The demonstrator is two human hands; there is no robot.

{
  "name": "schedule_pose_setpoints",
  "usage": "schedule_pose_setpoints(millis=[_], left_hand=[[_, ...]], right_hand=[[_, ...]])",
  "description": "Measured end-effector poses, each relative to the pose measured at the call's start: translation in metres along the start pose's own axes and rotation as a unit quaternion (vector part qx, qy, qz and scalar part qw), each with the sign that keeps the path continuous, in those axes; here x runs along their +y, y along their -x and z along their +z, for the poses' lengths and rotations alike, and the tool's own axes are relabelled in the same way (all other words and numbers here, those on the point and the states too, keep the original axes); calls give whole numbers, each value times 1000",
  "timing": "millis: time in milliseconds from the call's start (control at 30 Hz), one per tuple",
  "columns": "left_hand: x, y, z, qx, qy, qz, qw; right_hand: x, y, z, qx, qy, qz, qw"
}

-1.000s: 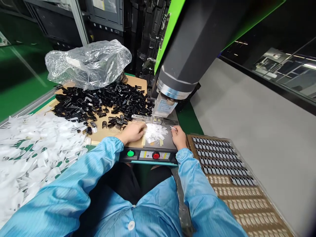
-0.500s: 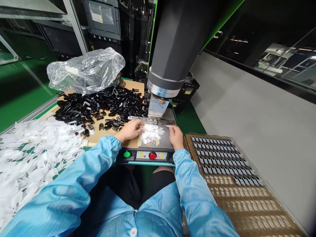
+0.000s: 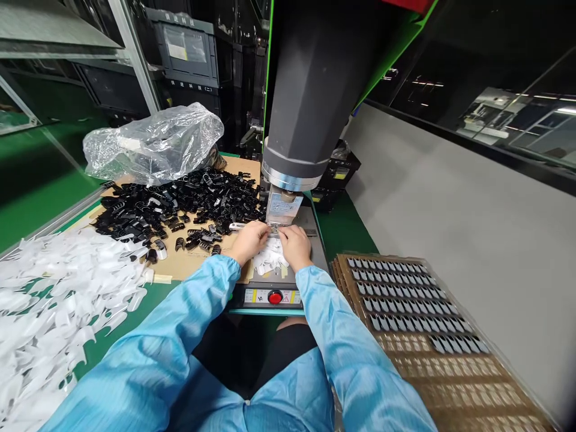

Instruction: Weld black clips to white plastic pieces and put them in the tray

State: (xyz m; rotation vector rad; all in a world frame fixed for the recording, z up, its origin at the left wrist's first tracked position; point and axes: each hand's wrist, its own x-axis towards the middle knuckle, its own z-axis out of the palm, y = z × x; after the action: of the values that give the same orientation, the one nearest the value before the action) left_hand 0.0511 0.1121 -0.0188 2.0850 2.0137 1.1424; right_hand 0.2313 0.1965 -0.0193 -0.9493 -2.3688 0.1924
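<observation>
My left hand [image 3: 249, 240] and my right hand [image 3: 294, 246] meet at the small fixture [image 3: 275, 227] under the grey press head [image 3: 288, 207]. Both sets of fingertips are bunched at the fixture; what they pinch is too small to tell. A little pile of white plastic pieces [image 3: 269, 260] lies on the machine plate [image 3: 318, 255] just below my hands. A red button [image 3: 274, 297] sits on the front panel near my wrists.
A heap of black clips [image 3: 180, 201] covers a cardboard sheet [image 3: 193, 264] to the left, with a crumpled clear bag [image 3: 153, 143] behind it. White plastic pieces [image 3: 58, 300] spread at far left. A brown tray [image 3: 432, 342] of small dark parts lies at right.
My right hand has moved left from the plate's right edge to the fixture, joining my left hand. The view has shifted, and my left sleeve now covers the green button.
</observation>
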Motion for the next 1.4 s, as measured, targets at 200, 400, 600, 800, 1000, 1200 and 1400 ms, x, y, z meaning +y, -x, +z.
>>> schedule_pose_setpoints(millis=[200,400,600,800,1000,1200,1400], left_hand=[[7,2,12,-30,-52,64,996],[14,7,14,-70,-66,51,994],[16,32,-15,-74,-79,34,994],[-22,95,-81,33,-161,-138,977],[-51,136,-99,26,-203,-201,958],[-47,135,-97,9,-226,-174,958],[-45,134,-92,39,-210,-205,955]], right_hand=[[-5,8,-4,-54,107,-32,992],[-13,11,-9,-76,127,-32,988],[-16,5,-14,-100,125,-2,987],[-45,1,-2,-53,109,25,992],[-125,4,34,-107,-30,-186,976],[-158,3,57,-185,15,-245,952],[-155,9,53,-177,50,-233,955]])
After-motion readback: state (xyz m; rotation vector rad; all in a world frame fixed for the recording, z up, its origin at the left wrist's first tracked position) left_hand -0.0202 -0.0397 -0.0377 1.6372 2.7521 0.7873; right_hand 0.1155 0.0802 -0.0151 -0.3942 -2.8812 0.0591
